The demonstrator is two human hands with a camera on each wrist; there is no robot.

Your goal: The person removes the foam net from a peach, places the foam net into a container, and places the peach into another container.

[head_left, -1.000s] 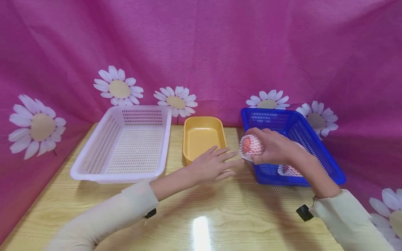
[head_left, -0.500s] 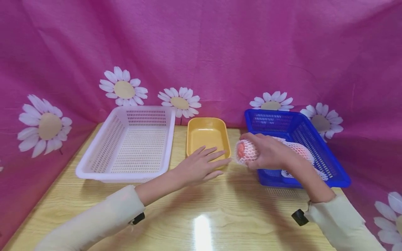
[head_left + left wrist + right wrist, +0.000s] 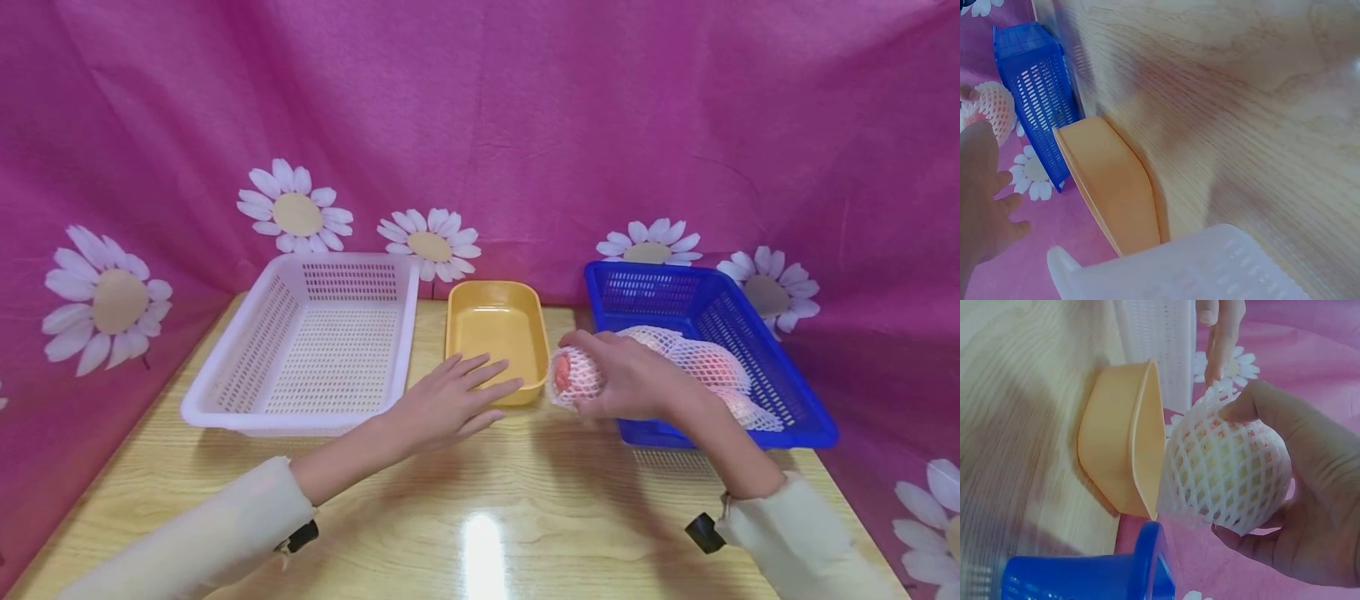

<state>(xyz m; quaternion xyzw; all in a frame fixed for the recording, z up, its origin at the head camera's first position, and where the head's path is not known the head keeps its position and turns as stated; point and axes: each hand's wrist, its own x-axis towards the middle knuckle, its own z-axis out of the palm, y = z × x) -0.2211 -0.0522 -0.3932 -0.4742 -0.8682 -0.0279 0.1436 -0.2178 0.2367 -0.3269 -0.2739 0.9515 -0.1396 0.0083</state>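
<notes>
My right hand (image 3: 630, 379) grips a round fruit (image 3: 576, 377) in a white foam net, left of the blue basket (image 3: 798, 392). In the right wrist view the thumb and fingers curl round this netted fruit (image 3: 1225, 465), which shows red and yellow-green through the mesh; its exact kind is unclear. Over the near edge of the yellow tray (image 3: 491, 329) my left hand (image 3: 442, 404) is held with fingers spread, holding nothing. More netted fruit (image 3: 712, 367) lies in the blue basket, partly covered by the right forearm.
A white slotted basket (image 3: 330, 358) stands on the left of the wooden table (image 3: 420, 525), with the yellow tray between it and the blue basket. Behind hangs a magenta cloth (image 3: 517, 133) with daisy prints.
My right hand has carried the netted fruit leftward and nearer, away from the blue basket. The left hand has drawn back to the left, fingers still spread. The view has shifted slightly.
</notes>
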